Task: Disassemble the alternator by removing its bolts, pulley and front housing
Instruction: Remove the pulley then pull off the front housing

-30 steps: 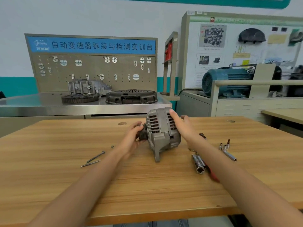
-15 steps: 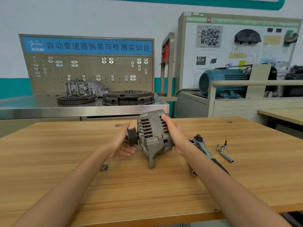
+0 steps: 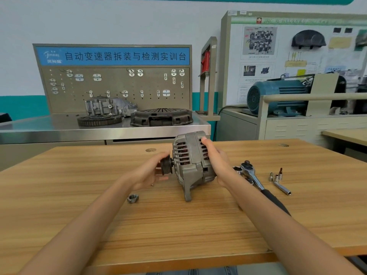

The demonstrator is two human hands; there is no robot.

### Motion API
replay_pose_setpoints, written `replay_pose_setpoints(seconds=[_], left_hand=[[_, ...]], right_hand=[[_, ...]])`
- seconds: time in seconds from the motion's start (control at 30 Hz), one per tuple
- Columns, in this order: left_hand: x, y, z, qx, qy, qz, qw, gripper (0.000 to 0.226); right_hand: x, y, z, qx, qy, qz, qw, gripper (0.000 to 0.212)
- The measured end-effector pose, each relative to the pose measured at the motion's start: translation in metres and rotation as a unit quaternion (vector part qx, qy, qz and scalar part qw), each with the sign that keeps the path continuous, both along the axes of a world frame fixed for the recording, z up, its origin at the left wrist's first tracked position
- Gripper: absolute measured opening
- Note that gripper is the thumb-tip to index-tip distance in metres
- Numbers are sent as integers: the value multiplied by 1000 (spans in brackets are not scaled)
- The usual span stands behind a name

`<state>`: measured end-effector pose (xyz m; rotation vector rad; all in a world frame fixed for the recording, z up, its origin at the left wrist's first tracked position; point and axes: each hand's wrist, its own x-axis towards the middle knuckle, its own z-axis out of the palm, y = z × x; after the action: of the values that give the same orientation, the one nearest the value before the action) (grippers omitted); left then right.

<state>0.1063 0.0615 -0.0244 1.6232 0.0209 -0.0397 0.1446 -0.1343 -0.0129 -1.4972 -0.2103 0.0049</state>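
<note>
Grey alternator [image 3: 191, 161] upright on table, black pulley [image 3: 166, 166] attached.

White wall [image 3: 119, 20] w/ teal band. Steel bench [image 3: 59, 130] w/ pegboard [image 3: 119, 86], blue sign [image 3: 113, 56]. Wood table [image 3: 59, 195] up front. Display board [image 3: 278, 56], blue motor [image 3: 278, 96] at rt.

Wooden table [image 3: 198, 231] — alternator [image 3: 190, 165], loose nut [image 3: 132, 198], ratchet [image 3: 253, 176], sockets [image 3: 275, 177].

Automotive training workshop: tool pegboard [image 3: 119, 86], clutch parts [image 3: 161, 117], motor rig [image 3: 278, 97].
</note>
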Motion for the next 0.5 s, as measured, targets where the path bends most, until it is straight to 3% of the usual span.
replay_pose_setpoints(seconds=[0.07,0.1,0.33,0.43,0.5], left_hand=[[-1,6,0,-113,-11,-8,993,49],[-1,9,0,-127,-8,-15,992,51],[-2,25,4,-40,189,79,978,52],[-11,38,-1,-30,156,121,980,45],[-19,43,1,25,96,138,985,41]], right_hand=[[-1,1,0,-3,-1,-3,1000,35],[-2,1,0,-7,-2,-5,1000,35],[-3,2,-2,-33,-17,-22,999,49],[-5,4,-1,-31,-18,-26,999,50],[-6,4,0,-32,-18,-25,999,49]])
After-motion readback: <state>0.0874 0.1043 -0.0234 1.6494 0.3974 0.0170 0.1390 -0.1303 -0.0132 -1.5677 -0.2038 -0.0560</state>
